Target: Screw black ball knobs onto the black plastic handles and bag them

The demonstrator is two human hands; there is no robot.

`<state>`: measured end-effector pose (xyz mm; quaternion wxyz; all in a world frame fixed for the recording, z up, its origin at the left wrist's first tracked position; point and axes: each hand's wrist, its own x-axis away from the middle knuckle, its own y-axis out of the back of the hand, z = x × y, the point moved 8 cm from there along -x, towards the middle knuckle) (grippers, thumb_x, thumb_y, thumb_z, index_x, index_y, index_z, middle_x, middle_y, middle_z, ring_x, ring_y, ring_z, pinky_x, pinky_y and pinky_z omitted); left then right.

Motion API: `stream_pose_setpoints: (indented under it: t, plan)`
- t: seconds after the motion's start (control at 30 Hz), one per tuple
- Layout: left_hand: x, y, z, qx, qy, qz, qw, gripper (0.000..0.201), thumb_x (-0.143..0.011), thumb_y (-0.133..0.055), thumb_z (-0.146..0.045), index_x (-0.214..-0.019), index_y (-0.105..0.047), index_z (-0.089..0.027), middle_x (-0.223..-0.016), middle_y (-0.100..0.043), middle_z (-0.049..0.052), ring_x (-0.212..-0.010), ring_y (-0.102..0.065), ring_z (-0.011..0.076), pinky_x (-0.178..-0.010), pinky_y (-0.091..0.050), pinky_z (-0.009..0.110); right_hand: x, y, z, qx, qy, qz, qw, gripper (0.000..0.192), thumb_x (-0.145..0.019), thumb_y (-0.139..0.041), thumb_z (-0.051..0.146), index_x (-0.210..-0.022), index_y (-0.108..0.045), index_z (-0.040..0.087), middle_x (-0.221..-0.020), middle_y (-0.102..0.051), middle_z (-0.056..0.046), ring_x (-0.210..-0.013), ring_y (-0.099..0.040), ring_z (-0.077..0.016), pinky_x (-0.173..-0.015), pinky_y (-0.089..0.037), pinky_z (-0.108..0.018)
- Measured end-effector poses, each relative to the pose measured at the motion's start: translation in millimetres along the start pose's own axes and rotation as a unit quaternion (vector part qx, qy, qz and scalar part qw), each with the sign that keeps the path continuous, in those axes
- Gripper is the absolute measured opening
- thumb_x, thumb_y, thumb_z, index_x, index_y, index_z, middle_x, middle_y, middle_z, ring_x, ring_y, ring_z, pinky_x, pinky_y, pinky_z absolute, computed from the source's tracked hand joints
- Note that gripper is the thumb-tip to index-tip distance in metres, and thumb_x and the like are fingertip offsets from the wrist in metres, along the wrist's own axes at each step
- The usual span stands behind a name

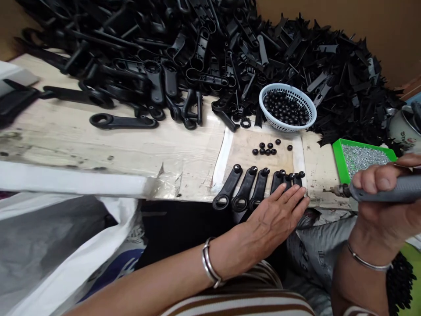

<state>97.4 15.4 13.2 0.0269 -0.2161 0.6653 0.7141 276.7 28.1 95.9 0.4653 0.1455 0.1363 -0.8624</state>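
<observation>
My left hand (274, 217) lies flat, fingers together, pressing on the near ends of a row of several black plastic handles (245, 188) lined up at the table's front edge. My right hand (384, 193) grips a grey electric screwdriver (384, 191), held level with its tip (332, 190) pointing left, just right of the row. Several loose black caps (268, 149) lie on the board behind the handles.
A white mesh basket (311, 115) of black caps stands behind the board. A green tray (338, 164) of small silver screws sits at the right. A big heap of black plastic parts (204, 48) fills the back. A white plastic bag (59, 245) hangs at the lower left.
</observation>
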Motion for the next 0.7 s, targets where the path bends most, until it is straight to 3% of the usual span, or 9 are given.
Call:
stream_pose_setpoints:
  t: [0.2,0.3,0.47,0.7]
  plan:
    - [-2.8,-27.7,-3.3,0.054,0.008,0.007,0.998,0.063,-0.091,-0.046,-0.016,-0.152,-0.029,-0.007,-0.160,-0.028,0.017,-0.150,-0.025,0.0266,-0.124,-0.025,0.044,-11.9,-24.9,-7.9,0.001,0.035,-0.047,0.998,0.040,-0.076,-0.066,0.061,-0.085,-0.052,0.025,-0.051,-0.036,0.009,-0.040,-0.039,-0.0098,-0.044,-0.033,-0.027]
    - [-4.7,-37.1,-3.8,0.082,0.016,0.014,0.996,0.065,-0.090,-0.049,-0.016,-0.151,-0.030,-0.008,-0.160,-0.028,0.017,-0.150,-0.024,0.0260,-0.124,-0.025,0.043,-14.9,-29.6,-13.8,0.026,0.050,-0.039,0.998,0.037,-0.085,-0.056,0.061,-0.088,-0.052,0.025,-0.054,-0.034,0.007,-0.042,-0.040,-0.0111,-0.045,-0.035,-0.028]
    - [-3.1,-33.5,-3.0,0.105,0.019,0.004,0.994,0.069,-0.091,-0.053,-0.021,-0.152,-0.027,-0.005,-0.161,-0.022,0.020,-0.150,-0.024,0.0291,-0.124,-0.026,0.044,-17.4,-32.0,-15.7,0.107,0.062,-0.037,0.992,0.039,-0.092,-0.035,0.062,-0.090,-0.050,0.026,-0.056,-0.030,0.006,-0.043,-0.036,-0.0109,-0.046,-0.036,-0.028]
    - [-0.2,-44.8,-5.0,0.117,0.015,0.020,0.993,0.068,-0.092,-0.052,-0.020,-0.153,-0.026,-0.005,-0.161,-0.023,0.021,-0.150,-0.022,0.0308,-0.123,-0.026,0.046,-21.3,-39.4,-22.5,0.027,0.030,-0.016,0.999,0.037,-0.083,-0.056,0.062,-0.086,-0.049,0.025,-0.053,-0.035,0.007,-0.041,-0.036,-0.0104,-0.044,-0.035,-0.027]
